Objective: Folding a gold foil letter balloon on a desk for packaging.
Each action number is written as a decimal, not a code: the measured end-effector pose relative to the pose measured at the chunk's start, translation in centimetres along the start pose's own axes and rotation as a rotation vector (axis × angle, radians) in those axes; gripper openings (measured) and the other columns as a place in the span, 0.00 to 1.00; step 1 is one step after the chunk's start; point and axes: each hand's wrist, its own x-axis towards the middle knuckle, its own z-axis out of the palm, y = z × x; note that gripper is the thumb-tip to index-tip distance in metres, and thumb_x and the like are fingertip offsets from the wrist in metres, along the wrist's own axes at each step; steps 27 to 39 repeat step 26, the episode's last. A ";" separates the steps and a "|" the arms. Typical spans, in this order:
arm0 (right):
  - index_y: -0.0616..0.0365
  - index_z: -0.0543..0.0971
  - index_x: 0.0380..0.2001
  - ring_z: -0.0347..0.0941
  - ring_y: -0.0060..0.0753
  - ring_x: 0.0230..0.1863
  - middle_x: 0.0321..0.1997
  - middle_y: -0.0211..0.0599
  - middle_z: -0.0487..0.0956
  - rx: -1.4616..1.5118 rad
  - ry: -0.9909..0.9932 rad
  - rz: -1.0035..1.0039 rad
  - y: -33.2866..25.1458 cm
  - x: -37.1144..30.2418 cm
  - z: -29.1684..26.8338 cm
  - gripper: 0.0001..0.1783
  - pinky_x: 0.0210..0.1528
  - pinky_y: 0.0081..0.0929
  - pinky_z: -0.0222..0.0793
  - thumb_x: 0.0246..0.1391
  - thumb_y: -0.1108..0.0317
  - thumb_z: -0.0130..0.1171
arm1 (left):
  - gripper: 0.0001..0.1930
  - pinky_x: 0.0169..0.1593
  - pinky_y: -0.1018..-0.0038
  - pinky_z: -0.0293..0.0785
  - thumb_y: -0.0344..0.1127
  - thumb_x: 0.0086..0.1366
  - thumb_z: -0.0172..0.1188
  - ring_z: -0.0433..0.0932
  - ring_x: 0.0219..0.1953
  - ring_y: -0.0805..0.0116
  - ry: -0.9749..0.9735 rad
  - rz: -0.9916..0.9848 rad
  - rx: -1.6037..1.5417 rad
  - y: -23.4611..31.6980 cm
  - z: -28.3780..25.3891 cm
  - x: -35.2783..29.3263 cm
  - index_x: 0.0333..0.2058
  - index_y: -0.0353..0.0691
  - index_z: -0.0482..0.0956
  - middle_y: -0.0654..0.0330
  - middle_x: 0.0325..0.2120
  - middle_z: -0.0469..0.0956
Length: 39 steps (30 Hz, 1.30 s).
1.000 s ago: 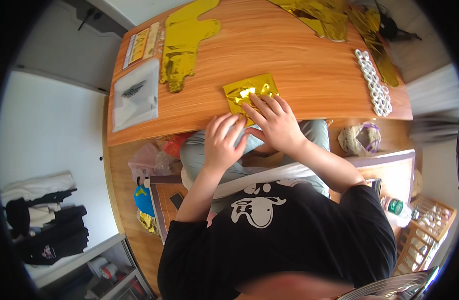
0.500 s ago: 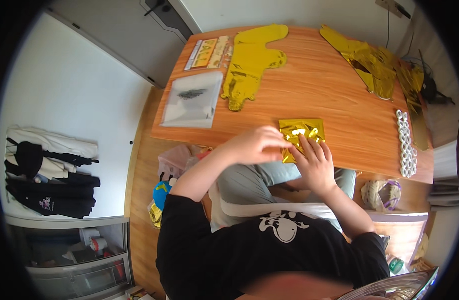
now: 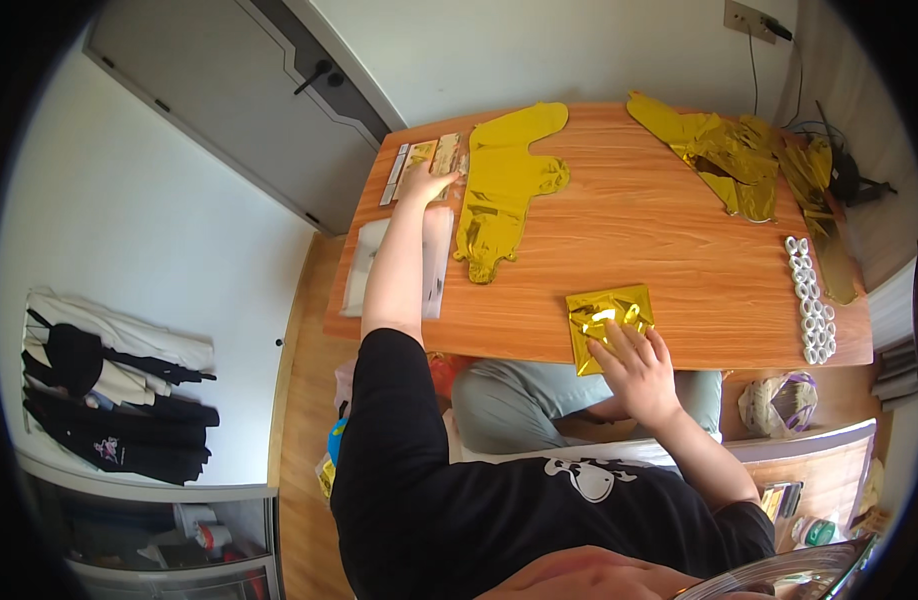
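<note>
A folded square of shiny gold foil (image 3: 591, 318) lies by the table's near edge, slightly overhanging it. My right hand (image 3: 639, 378) rests on its right part, fingers spread and pressing down. My left hand (image 3: 422, 186) reaches to the far left, over a stack of printed cards (image 3: 444, 155) in orange and cream. Its thumb stands apart to the right, and the fingertips touch or hover over the cards; which one I cannot tell. Under my left forearm lie clear plastic sleeves (image 3: 437, 260). A flat gold foil balloon (image 3: 497, 205) lies beside the cards.
More crumpled gold foil (image 3: 724, 165) covers the far right of the wooden table (image 3: 629, 235). Rolls of white tape or ribbon (image 3: 807, 300) stand in rows near the right edge. Below it is a woven basket (image 3: 777, 405). A grey door (image 3: 239, 100) is behind, left.
My left hand has left the gold foil square and reached far left to the cards. My right hand stays on the square, which has turned slightly. The view has shifted.
</note>
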 end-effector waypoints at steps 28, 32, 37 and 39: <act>0.47 0.82 0.54 0.81 0.52 0.51 0.59 0.41 0.82 0.525 0.362 0.271 10.0 -9.0 -4.4 0.24 0.54 0.39 0.78 0.51 0.70 0.67 | 0.34 0.60 0.60 0.76 0.30 0.77 0.54 0.80 0.57 0.50 0.494 0.620 -0.904 15.5 -8.1 -18.3 0.75 0.51 0.49 0.43 0.58 0.77; 0.47 0.82 0.54 0.81 0.52 0.51 0.59 0.41 0.82 0.525 0.362 0.271 10.0 -9.0 -4.4 0.24 0.54 0.39 0.78 0.51 0.70 0.67 | 0.34 0.60 0.60 0.76 0.30 0.77 0.54 0.80 0.57 0.50 0.494 0.620 -0.904 15.5 -8.1 -18.3 0.75 0.51 0.49 0.43 0.58 0.77; 0.47 0.82 0.54 0.81 0.52 0.51 0.59 0.41 0.82 0.525 0.362 0.271 10.0 -9.0 -4.4 0.24 0.54 0.39 0.78 0.51 0.70 0.67 | 0.34 0.60 0.60 0.76 0.30 0.77 0.54 0.80 0.57 0.50 0.494 0.620 -0.904 15.5 -8.1 -18.3 0.75 0.51 0.49 0.43 0.58 0.77; 0.47 0.82 0.54 0.81 0.52 0.51 0.59 0.41 0.82 0.525 0.362 0.271 10.0 -9.0 -4.4 0.24 0.54 0.39 0.78 0.51 0.70 0.67 | 0.34 0.60 0.60 0.76 0.30 0.77 0.54 0.80 0.57 0.50 0.494 0.620 -0.904 15.5 -8.1 -18.3 0.75 0.51 0.49 0.43 0.58 0.77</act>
